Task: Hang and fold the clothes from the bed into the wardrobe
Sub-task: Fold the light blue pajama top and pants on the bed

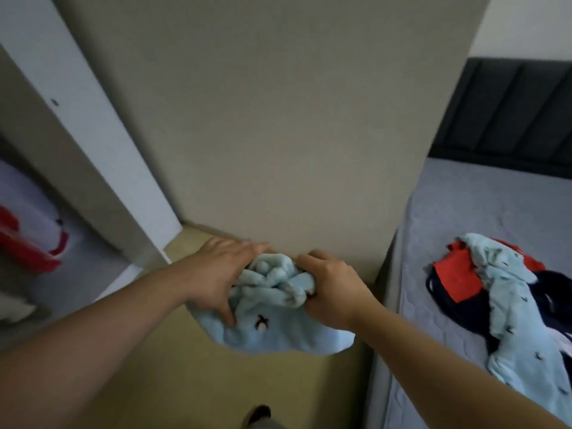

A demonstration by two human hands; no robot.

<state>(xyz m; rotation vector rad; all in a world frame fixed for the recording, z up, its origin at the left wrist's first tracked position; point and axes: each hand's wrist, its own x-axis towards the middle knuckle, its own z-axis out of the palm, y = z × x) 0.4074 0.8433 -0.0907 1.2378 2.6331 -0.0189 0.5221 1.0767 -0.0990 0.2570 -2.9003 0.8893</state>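
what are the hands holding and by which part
Both hold a light blue garment: the left hand grips the bunched top's left side, the right hand its right side; the rest hangs.

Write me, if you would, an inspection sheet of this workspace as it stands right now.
Surface: grey bed, with a clothes pile lying on it.
Job's things: light blue garment, bunched, held off the bed in front of the wardrobe panel; the clothes pile is unfolded, with red, navy and light blue pieces.
Clutter: red and white item at far left, too blurred to identify.
Hands: left hand and right hand both grip the garment's bunched top.
Cables: nothing seen.
Surroundings: dark headboard behind the bed; beige floor below the arms.
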